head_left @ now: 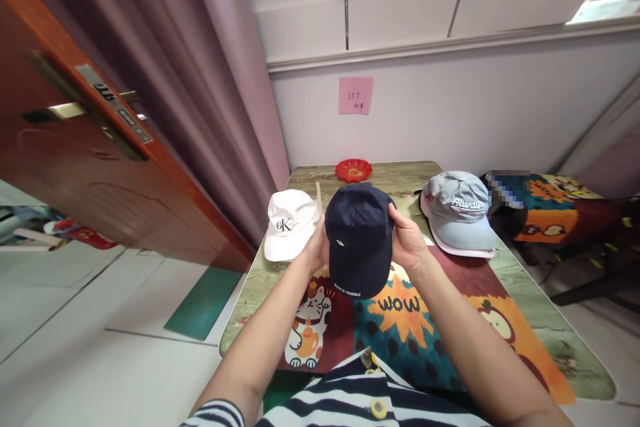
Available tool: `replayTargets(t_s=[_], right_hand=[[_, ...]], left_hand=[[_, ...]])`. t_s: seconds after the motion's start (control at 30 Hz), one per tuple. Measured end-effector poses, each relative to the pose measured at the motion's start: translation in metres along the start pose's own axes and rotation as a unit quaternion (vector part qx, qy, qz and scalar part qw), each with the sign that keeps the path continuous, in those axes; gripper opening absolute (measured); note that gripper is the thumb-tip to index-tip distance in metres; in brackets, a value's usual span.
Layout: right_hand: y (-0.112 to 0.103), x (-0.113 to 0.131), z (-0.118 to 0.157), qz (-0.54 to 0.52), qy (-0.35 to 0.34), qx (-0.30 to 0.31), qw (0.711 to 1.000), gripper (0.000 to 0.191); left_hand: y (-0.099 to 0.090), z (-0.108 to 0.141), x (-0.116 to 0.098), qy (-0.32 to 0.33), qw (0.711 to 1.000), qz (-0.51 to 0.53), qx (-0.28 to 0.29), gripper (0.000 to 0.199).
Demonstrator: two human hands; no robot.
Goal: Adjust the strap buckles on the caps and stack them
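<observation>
Between both hands is a navy baseball cap [359, 233], held over the table with its brim toward me. Small white lettering runs along the brim edge. My left hand [317, 247] grips the cap's left side, its fingers mostly hidden by the cap and the wrist. On the right side my right hand [406, 237] is closed on the cap, thumb on the outside. A white cap [291, 225] with black letters lies left of my left hand. To the right, a light blue-grey cap [459, 210] with white writing is stacked on a pinkish cap [475, 252].
A red scalloped dish [353, 170] stands at the table's back edge. Colourful printed mats cover the front of the wood-patterned table [250, 293]. A pink paper note [355, 95] is on the wall. At left are a wooden door [100, 167] and a mauve curtain [220, 80].
</observation>
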State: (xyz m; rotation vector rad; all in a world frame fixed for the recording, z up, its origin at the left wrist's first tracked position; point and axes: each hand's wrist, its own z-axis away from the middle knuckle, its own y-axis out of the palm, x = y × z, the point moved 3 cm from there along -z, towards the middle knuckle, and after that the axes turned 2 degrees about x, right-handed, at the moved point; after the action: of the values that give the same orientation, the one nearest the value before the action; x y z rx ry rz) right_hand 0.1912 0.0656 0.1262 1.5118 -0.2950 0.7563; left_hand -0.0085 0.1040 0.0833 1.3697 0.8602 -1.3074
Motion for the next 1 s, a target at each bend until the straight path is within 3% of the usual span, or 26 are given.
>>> replayTargets(t_s=[0.1,0.23,0.3,0.4,0.5,0.6,0.77,1.0], right_hand=[[-0.009,0.003,0.003,0.025,-0.006,0.009,1.0,0.032],[-0.027,0.012,0.004,0.104,-0.02,-0.022,0.994,0.034],[-0.033,0.023,0.003,0.157,-0.056,-0.033,0.985,0.037],[-0.037,0.045,0.001,0.243,-0.128,-0.019,0.961,0.048],[-0.046,0.059,0.003,0.321,-0.154,-0.008,0.935,0.056],[-0.061,0.056,0.011,0.391,-0.123,0.008,0.912,0.048],[-0.075,0.038,0.032,0.447,-0.002,0.036,0.894,0.04],[-0.056,0.028,0.041,0.487,-0.012,0.031,0.873,0.045]], left_hand=[[0.0,-0.004,0.018,-0.083,0.989,0.109,0.047,0.053],[-0.003,-0.017,-0.007,-0.108,0.977,0.177,0.045,0.034],[-0.002,-0.023,-0.03,-0.074,0.979,0.184,0.043,0.024],[0.006,-0.026,-0.062,0.026,0.985,0.155,0.072,0.03],[0.013,-0.023,-0.074,0.085,0.988,0.059,0.115,0.035],[0.012,-0.017,-0.063,0.064,0.984,-0.062,0.154,0.035],[0.011,-0.002,-0.034,-0.018,0.963,-0.172,0.207,0.032],[0.021,0.006,-0.035,0.014,0.959,-0.229,0.166,0.029]])
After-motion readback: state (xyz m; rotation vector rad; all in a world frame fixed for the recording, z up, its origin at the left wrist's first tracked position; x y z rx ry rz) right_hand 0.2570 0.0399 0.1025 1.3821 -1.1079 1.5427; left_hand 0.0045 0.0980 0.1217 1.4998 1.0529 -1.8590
